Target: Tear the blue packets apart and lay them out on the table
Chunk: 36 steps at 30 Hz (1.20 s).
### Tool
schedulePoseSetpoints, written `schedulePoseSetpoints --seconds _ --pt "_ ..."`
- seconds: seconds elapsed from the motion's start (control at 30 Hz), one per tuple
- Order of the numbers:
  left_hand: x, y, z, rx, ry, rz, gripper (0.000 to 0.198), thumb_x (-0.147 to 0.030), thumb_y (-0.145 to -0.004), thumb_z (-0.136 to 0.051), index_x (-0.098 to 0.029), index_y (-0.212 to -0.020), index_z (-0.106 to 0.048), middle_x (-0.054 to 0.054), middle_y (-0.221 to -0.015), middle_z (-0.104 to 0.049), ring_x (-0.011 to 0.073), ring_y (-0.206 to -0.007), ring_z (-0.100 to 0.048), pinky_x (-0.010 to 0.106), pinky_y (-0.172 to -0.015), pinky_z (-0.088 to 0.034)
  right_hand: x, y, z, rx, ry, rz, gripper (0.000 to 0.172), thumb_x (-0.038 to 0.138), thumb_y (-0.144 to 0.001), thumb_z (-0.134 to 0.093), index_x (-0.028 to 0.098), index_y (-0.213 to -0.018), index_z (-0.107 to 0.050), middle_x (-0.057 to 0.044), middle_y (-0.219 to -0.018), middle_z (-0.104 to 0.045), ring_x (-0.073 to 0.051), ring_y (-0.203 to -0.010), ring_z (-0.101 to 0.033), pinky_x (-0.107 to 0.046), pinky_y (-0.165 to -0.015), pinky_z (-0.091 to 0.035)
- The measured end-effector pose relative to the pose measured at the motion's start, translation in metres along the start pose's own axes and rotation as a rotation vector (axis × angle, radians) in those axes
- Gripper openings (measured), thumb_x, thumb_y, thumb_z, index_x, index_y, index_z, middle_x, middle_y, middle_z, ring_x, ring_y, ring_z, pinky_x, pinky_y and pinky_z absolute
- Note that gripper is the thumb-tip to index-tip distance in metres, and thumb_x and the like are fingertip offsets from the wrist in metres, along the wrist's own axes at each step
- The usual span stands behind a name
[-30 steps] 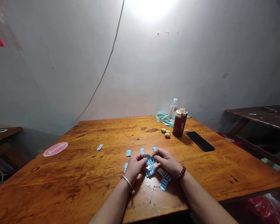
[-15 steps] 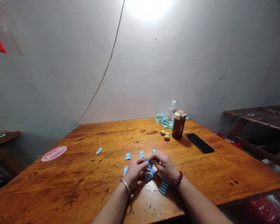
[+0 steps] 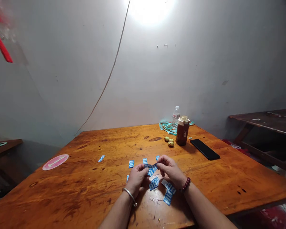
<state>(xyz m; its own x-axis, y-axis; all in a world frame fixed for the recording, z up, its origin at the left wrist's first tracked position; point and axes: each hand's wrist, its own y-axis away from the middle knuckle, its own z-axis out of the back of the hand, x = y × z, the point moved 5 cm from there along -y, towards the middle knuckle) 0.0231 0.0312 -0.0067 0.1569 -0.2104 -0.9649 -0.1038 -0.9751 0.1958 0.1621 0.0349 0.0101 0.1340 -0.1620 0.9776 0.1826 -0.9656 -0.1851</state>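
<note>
that table (image 3: 85, 187) is glossy, scuffed wood; the bangle (image 3: 128, 192) looks polished metal, the water bottle (image 3: 175, 118) clear plastic, the cards (image 3: 153, 183) smooth paper.

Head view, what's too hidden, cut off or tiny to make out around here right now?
Head view: print on the held blue-and-white piece, too small to read.
Head view: most of the loose piece beside the left hand, hidden by that hand.
Head view: clear bottle's lower right side, behind the brown flask.
Head view: red decoration, cut off by the left edge.
</note>
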Motion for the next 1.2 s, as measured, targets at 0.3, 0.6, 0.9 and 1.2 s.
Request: schedulePoseSetpoints --seconds 0.3,0.6,0.9,1.2 --pt "0.004 -0.006 0.002 0.004 0.035 -0.017 0.017 -0.025 -0.058 -0.064 -0.013 -0.068 -0.056 -0.004 -0.051 -0.054 0.0034 -0.036 -0.043 0.015 -0.036 -0.032 -0.019 -0.002 -0.009 0.024 0.017 -0.144 0.033 0.03 -0.064 -0.059 0.018 -0.091 -0.043 0.011 -0.047 -0.043 -0.005 -0.03 -0.038 -0.016 -0.031 -0.03" --pt "0.003 -0.005 0.003 -0.005 0.033 -0.043 0.015 -0.025 -0.059 -0.064 -0.014 -0.067 -0.057 -0.004 -0.051 -0.054 0.0038 -0.037 -0.043 0.015 -0.037 -0.031 -0.024 0.0 -0.01 0.049 -0.025 -0.283 0.022 0.027 -0.06 -0.061 0.017 -0.064 -0.043 0.009 -0.041 -0.043 -0.005 -0.033 -0.039 -0.016 -0.034 -0.03" --pt "0.004 -0.003 -0.001 0.067 -0.038 -0.033 0.02 -0.029 -0.059 -0.065 -0.013 -0.07 -0.06 -0.001 -0.057 -0.057 0.0058 -0.042 -0.049 0.016 -0.04 -0.036 -0.008 0.002 -0.01 0.06 0.254 0.004 0.01 0.024 -0.069 -0.053 0.015 -0.064 -0.051 0.004 -0.056 -0.047 -0.006 -0.046 -0.043 -0.017 -0.042 -0.036" --pt "0.003 0.0 -0.001 0.098 -0.06 -0.034 0.025 -0.035 -0.06 -0.065 -0.013 -0.07 -0.058 0.0 -0.062 -0.057 0.0075 -0.049 -0.053 0.017 -0.044 -0.038 -0.001 0.004 -0.006 -0.019 0.47 0.157 0.006 0.018 -0.07 -0.049 0.017 -0.065 -0.051 0.005 -0.055 -0.047 -0.007 -0.05 -0.042 -0.018 -0.047 -0.034"
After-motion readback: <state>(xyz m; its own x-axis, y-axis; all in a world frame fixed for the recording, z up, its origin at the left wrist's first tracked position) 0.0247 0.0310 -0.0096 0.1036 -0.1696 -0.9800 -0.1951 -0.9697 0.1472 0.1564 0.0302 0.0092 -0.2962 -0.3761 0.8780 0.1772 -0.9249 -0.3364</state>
